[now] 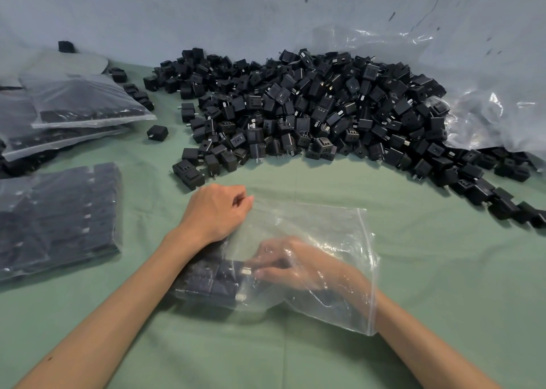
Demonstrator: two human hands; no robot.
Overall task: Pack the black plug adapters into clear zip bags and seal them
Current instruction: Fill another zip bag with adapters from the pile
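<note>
Desk (428,250) has a soft green cloth, a bit creased, so a bag can slide on it under a hard push. The loose pile of black plug adapters (310,108) sits well back across the middle and right, its tail running out to the right. An arm sweep there would scatter them. Big clear plastic sheet (487,99) behind the pile, not in play. One filled bag (59,220) lies flat beside the left forearm, with stacked bags (82,102) behind it. That stack looks slippery and could slump.

Working zip bag (319,229) lies flat in front of the person, mouth to the right, unsealed. Left hand (215,211) is curled, pinching the film at the bag's far left corner to anchor it. Right hand (289,266) is inside the bag through the mouth, fingers at the packed adapters (215,282) in the left end. Through the film I can't tell whether it grips one or just shoves the row.

Risks, my read:
- **Puncture:** metal prongs show at the row's end. Push too hard and they snag or pierce the film.
- **Slip:** if the pinch lets go, the bag walks left and the row tips out of line.
- **Drag:** withdrawing the right hand could pull adapters toward the mouth.
- **Bad seal:** zip strip (364,223) is wrinkled around the wrist. Sealing over a crease or a stray adapter leaves a gap.
</note>
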